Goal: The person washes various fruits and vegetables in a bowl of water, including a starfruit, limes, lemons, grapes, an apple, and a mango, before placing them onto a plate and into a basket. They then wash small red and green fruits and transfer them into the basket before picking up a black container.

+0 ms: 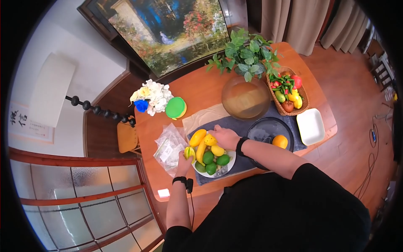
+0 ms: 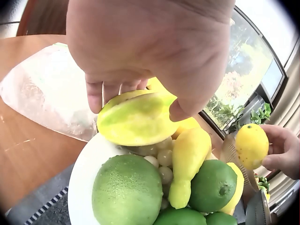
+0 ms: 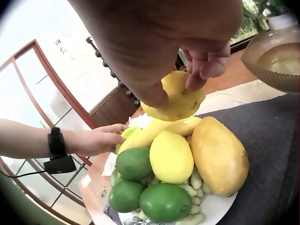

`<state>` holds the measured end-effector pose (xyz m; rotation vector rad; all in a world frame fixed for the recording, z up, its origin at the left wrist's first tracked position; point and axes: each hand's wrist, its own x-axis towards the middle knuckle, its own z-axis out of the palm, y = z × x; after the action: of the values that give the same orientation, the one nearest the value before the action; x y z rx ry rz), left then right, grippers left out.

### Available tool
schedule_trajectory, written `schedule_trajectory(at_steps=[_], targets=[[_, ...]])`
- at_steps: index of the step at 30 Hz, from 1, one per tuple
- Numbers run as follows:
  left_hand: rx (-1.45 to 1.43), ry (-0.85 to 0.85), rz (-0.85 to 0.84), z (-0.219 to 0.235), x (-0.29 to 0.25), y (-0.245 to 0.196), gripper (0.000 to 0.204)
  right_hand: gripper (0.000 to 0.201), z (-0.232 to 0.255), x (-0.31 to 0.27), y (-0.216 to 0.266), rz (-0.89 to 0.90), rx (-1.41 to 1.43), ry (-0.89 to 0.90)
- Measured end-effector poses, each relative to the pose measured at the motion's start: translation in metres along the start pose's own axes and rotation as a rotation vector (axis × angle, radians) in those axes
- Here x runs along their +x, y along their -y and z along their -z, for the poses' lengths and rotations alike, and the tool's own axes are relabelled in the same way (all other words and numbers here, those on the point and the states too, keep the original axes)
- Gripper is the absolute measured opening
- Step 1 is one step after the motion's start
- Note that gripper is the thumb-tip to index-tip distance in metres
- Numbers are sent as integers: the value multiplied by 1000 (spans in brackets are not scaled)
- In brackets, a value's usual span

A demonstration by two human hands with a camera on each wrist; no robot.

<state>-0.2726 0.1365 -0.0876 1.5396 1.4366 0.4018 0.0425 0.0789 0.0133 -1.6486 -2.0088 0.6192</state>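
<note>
My left hand (image 1: pixel 183 164) holds a yellow-green star fruit (image 2: pixel 136 119) at the left edge of a white plate (image 2: pixel 82 197), fingers on one side and thumb on the other. Above the plate, my right hand (image 1: pixel 226 137) pinches a speckled yellow lemon (image 3: pixel 180 98) between thumb and fingers. On the plate lie a mango (image 3: pixel 219 157), a banana (image 1: pixel 201 152), another lemon (image 3: pixel 171 157) and several green limes (image 3: pixel 165 202). Peanuts (image 3: pixel 196 179) show between the fruits in the right wrist view, and pale round grapes (image 2: pixel 165 158) in the left wrist view.
Right of the plate, a dark round tray (image 1: pixel 262 130) bears an orange (image 1: pixel 280 141). Beyond are a glass bowl (image 1: pixel 228 94), a basket (image 1: pixel 305 103) of produce and a white dish (image 1: pixel 310 126). Plastic bags (image 1: pixel 168 149), a green-lidded tub (image 1: pixel 176 108) and flowers (image 1: pixel 156 96) stand left.
</note>
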Motion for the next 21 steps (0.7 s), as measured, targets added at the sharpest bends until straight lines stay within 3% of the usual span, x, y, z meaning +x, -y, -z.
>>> schedule_trajectory(at_steps=[6, 12, 15, 19, 21], targets=[[-12, 23, -107, 3, -5, 4, 71, 43, -10, 3, 1, -36, -10, 39], [-40, -39, -8, -1, -8, 0, 73, 47, -5, 4, 1, -39, 41, 52], [-80, -30, 25, 0, -8, -2, 67, 54, 8, 4, 5, -92, 76, 186], [-152, -73, 146, 4, -13, -14, 58, 49, 27, -8, -2, -79, 134, -21], [-34, -276, 52, 11, -8, 6, 53, 45, 70, -31, 4, -198, 184, -109]])
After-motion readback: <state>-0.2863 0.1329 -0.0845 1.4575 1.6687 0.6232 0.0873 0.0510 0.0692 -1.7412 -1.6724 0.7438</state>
